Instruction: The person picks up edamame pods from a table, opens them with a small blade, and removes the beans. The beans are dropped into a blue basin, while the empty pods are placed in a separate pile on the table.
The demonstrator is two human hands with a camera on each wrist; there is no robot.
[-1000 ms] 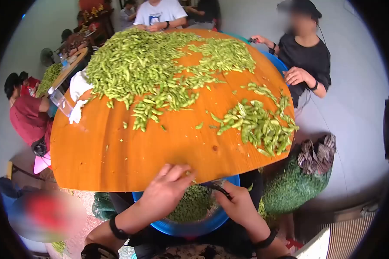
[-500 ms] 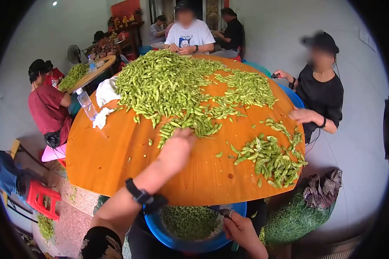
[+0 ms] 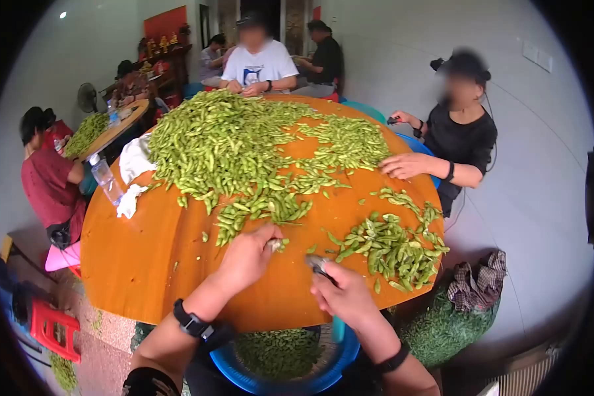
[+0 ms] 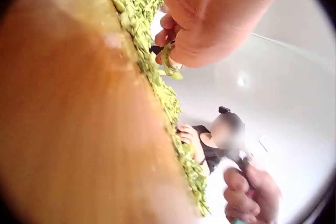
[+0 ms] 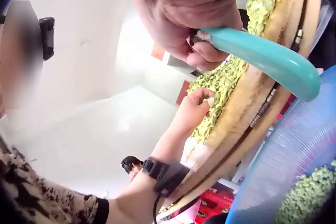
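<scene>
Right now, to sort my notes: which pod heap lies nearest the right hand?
The small heap at the right edge of the table, just beyond the right hand; the big heap spreads over the far middle, apart from it.

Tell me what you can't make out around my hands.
- Working end of the tool: in the right wrist view the right hand covers it; blurred in the head view.
- The pod pinched by the left hand: fingers hide most of it in the left wrist view.
- The blue basin: the table edge and both arms cover much of it, head view.
</scene>
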